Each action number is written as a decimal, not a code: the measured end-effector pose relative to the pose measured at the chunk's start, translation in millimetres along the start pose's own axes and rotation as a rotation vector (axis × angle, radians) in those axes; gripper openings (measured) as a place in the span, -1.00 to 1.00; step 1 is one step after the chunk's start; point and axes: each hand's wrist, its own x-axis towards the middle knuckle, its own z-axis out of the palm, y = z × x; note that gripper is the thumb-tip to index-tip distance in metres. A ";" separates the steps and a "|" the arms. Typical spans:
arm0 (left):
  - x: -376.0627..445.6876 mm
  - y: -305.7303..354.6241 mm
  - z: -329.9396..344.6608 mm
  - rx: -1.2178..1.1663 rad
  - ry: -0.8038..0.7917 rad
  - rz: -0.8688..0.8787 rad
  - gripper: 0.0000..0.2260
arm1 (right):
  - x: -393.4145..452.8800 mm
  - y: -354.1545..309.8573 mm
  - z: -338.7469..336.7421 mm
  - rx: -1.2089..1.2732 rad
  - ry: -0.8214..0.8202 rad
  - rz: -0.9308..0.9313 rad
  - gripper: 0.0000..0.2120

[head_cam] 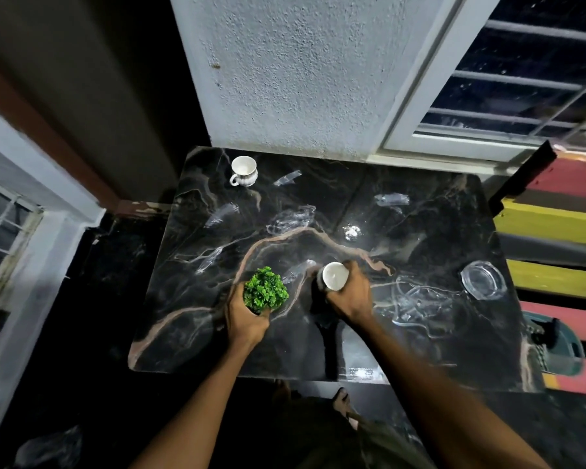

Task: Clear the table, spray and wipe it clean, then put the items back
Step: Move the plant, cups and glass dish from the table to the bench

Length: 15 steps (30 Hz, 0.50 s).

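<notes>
Left hand (247, 318): fingers (263, 314) are curling around the base of a small green potted plant (265, 289), gripping it from below and behind; the pot itself is mostly hidden by the foliage and the hand. The plant is sitting upright, toward the near edge of the desk (420, 211), left of centre. Whether the pot is touching the surface cannot be told.

Right hand (351, 294): fingers are wrapping around a white cup (334, 275), holding it by its side; the cup is tilting with its mouth facing up and toward the camera. It is lying just beside the plant, to its right, near the middle of the desk. Contact with the surface cannot be told here either.

A second white cup with handle (243, 170) is standing upright near the far left corner, well apart from both hands. A clear glass dish (483, 279) is resting near the right edge. The desk is showing a glossy black marbled top with tan veins, carrying reflections and smears. A rough grey wall (295, 69) is running behind the far edge.
</notes>
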 end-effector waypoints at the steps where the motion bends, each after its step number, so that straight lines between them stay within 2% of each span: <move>1: 1.2 1.8 2.2 0.007 0.006 -0.006 -0.44 | -3.4 1.0 -3.3 0.009 0.002 -0.017 -0.51; 4: 4.2 -0.5 8.1 0.007 0.049 -0.031 -0.42 | -10.1 7.2 -10.5 0.029 0.011 -0.048 -0.51; 6: -2.4 7.5 13.7 -0.005 0.064 -0.044 -0.48 | -13.3 16.0 -18.3 0.038 0.020 -0.055 -0.50; 9: -18.1 25.3 26.1 -0.010 0.061 0.009 -0.58 | -14.8 32.3 -33.8 0.047 0.021 -0.065 -0.46; 15: -70.9 70.1 85.6 -0.029 0.036 0.119 -0.54 | -14.5 80.0 -90.3 0.091 0.041 -0.097 -0.44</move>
